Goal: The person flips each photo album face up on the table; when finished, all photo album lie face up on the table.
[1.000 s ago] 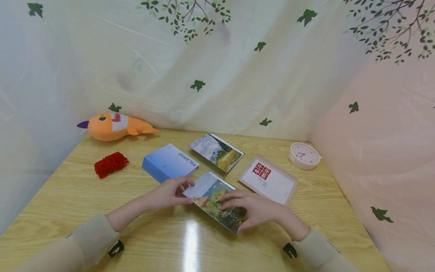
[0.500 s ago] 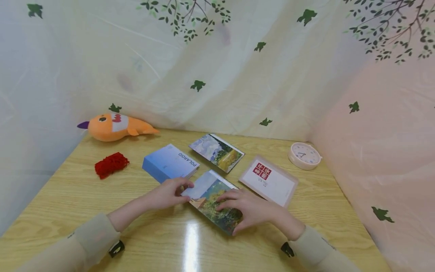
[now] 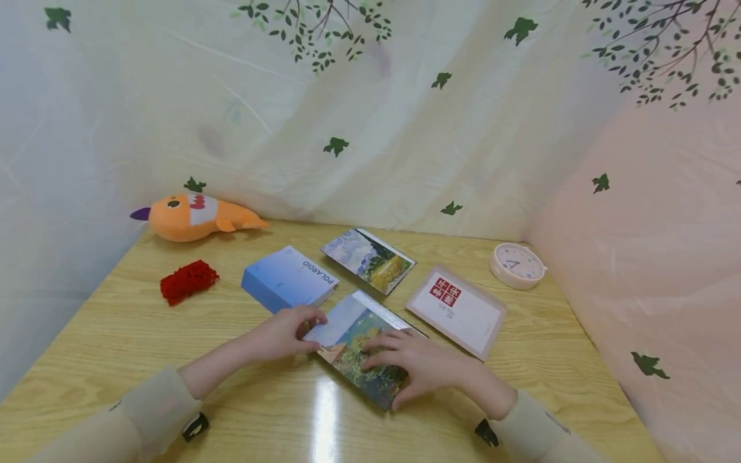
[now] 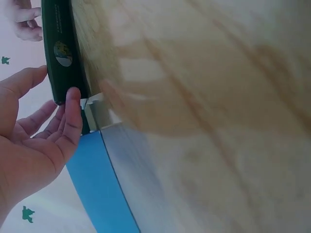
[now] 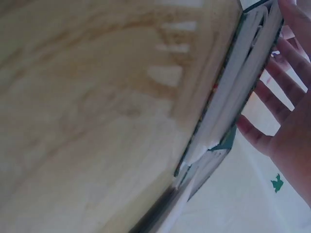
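A photo album (image 3: 347, 334) with a painted garden cover lies at an angle between both hands. At its left corner, the left hand (image 3: 285, 333) holds it with thumb and fingertips. The right hand (image 3: 431, 363) spans its other end, fingers over the cover and thumb along the near edge. In the left wrist view, the album's dark green spine (image 4: 63, 48) sits between thumb and fingers of the left hand (image 4: 34, 141). The right wrist view has the page edges (image 5: 233, 87) facing the camera beside the right hand (image 5: 291, 107). Just behind lies a blue POLAROID album (image 3: 289, 276).
Another painted-cover album (image 3: 370, 260) lies farther back. A white book (image 3: 475, 321) with red characters is to the right, and a round pink clock (image 3: 517, 263) beyond it. Red yarn (image 3: 190, 281) and an orange plush toy (image 3: 197, 217) are on the left of the wooden table (image 3: 116, 341).
The painted album has shifted a little left and toward the person, with both hands moving along with it. The other objects have stayed put.
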The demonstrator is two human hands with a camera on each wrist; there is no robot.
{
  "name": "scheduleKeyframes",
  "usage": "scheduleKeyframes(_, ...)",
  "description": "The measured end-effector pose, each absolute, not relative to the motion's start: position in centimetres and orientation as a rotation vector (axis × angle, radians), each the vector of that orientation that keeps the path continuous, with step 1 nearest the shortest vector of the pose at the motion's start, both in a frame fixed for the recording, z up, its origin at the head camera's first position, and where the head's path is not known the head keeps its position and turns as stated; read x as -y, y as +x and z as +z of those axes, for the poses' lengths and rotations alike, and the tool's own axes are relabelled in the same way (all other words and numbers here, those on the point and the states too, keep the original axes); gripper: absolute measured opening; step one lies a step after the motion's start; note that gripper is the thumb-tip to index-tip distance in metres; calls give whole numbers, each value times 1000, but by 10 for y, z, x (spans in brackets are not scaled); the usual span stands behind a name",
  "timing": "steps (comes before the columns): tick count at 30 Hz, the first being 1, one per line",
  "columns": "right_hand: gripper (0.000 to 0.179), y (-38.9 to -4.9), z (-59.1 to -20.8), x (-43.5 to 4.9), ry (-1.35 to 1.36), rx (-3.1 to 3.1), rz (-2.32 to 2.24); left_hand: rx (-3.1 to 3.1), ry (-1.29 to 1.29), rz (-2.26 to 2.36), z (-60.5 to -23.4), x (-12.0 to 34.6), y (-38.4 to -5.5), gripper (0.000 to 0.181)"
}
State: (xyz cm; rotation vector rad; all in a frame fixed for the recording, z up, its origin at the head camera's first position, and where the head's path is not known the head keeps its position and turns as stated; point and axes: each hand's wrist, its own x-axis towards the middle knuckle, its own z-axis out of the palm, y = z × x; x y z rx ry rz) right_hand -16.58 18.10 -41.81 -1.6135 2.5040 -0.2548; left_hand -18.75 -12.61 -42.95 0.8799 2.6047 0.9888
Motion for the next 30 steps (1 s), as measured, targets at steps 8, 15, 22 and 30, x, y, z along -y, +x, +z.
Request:
scheduleKeyframes(8,73,-163,-405,-193,-1572,-2495,-429,-2674,858,962,-417,125,-181,43)
scheduleKeyframes(15,70,-163,-386,-210,-1429,-2576,-476,-2714,903,954,-400,119,-177,46)
scheduleKeyframes(22,70,-170,-371,-232,-1443,-2712,-529,-2739,1038,944,-387,103,-182,49)
scheduleKeyframes(30,68,-182,-361,-254,-1363,-2867,-538,-2715,1110,893,-376,74,-189,57)
